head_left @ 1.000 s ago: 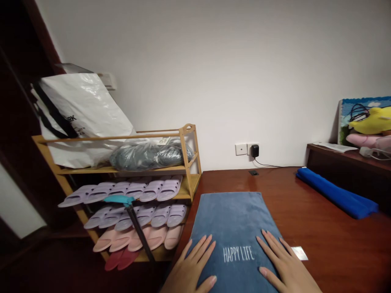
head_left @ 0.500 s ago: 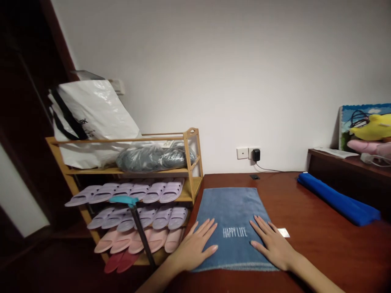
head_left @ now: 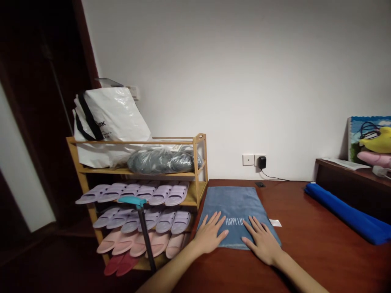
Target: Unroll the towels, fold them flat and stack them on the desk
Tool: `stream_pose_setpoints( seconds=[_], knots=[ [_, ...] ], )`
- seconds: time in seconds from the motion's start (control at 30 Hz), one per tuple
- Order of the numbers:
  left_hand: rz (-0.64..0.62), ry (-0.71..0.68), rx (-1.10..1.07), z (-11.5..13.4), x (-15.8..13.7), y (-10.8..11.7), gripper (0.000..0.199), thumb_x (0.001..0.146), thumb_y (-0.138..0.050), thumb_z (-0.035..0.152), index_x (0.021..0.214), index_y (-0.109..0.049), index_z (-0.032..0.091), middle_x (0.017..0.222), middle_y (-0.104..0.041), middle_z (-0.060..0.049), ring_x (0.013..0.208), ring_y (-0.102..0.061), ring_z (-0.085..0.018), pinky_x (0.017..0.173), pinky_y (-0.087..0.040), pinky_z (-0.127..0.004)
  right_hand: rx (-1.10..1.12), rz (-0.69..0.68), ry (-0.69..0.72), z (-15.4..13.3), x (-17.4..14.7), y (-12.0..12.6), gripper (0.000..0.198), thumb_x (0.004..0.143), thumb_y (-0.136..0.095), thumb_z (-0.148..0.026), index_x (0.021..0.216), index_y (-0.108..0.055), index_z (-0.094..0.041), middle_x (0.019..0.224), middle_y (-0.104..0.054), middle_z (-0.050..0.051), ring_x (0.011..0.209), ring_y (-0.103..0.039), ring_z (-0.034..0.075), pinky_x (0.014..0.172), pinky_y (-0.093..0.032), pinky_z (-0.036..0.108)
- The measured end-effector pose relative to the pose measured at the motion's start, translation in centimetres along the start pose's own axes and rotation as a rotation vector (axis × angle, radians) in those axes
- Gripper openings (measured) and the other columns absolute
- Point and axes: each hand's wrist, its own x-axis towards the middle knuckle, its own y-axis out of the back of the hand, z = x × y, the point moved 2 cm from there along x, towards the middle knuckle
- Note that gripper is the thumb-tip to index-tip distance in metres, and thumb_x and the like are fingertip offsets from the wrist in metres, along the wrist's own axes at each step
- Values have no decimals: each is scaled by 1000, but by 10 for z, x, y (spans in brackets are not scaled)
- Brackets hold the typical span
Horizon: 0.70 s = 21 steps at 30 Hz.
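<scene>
A blue-grey towel (head_left: 232, 200) lies flat on the reddish-brown wooden table (head_left: 308, 248), its white "HAPPY LIFE" lettering facing me. Flat on the towel's left side, near its front edge, rests my left hand (head_left: 211, 232), fingers spread. My right hand (head_left: 262, 240) presses on the right side with its fingers apart, and its fingertips cover the end of the lettering. Neither hand grips anything. A small white tag (head_left: 275, 223) sticks out from the towel's right edge.
Left of the table stands a wooden shoe rack (head_left: 200, 162) with several slippers (head_left: 177, 193) and a white bag (head_left: 117, 116). A teal-topped handle (head_left: 132, 201) rises before it. At right lies a rolled blue cloth (head_left: 345, 213); a black plug (head_left: 262, 162) is in the wall.
The towel has slid away from me on the table, with both hands still flat on it. My right hand has shifted inward over the lettering. The camera view has turned slightly left.
</scene>
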Motion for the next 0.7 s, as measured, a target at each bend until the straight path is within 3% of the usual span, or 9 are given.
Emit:
stream_pose_setpoints(
  seconds=[0.17, 0.33, 0.5, 0.7],
  knots=[
    [2, -4, 24, -34, 38, 2, 67, 93, -19, 64, 145, -29, 23, 152, -22, -8, 140, -16, -23, 111, -13, -49, -10, -1, -32, 10, 47, 0, 79, 82, -8, -73, 145, -22, -27, 153, -13, 5, 141, -6, 23, 114, -12, 46],
    [-1, 14, 32, -50, 63, 2, 64, 93, -20, 63, 145, -29, 26, 153, -21, -5, 140, -15, -21, 111, -12, -48, -14, -9, -76, 19, 80, -8, 80, 82, -9, -74, 145, -22, -27, 153, -12, 6, 141, -7, 23, 113, -12, 46],
    [-8, 57, 35, -51, 68, -1, 62, 93, -20, 61, 145, -29, 27, 153, -20, -3, 141, -14, -23, 111, -8, -49, -12, -11, -95, 20, 85, -11, 79, 82, -9, -74, 145, -21, -28, 153, -10, 4, 142, -5, 22, 113, -10, 45],
    [-34, 121, 28, -52, 53, -1, 64, 93, -17, 60, 146, -27, 25, 153, -19, -5, 140, -13, -24, 110, -10, -52, -8, -31, -73, 30, 68, -2, 76, 83, -12, -73, 145, -22, -30, 153, -13, 1, 142, -8, 18, 114, -9, 42]
  ],
)
